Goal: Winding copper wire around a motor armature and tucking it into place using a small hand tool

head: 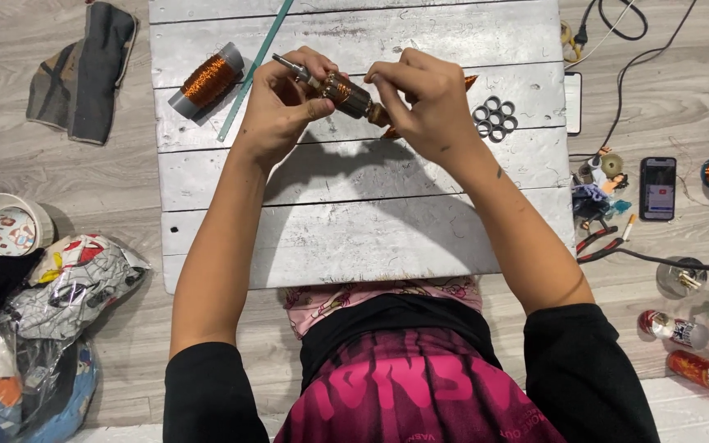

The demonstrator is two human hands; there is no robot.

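Kneeling at a whitewashed plank board (354, 221) on the wood floor (683, 107), we raise both forearms; our left hand (276, 107) grips the motor armature (342, 89). Our right hand (424, 102) pinches its far end.

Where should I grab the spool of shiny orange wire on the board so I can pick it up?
Grip the spool of copper wire around its wound middle, coming down from above. It lies on its side on the white plank board, tilted, so its round body faces up with free space either side. The green strip lies close on one side, so probably pinch across carefully. Both hands are busy holding the motor rotor.
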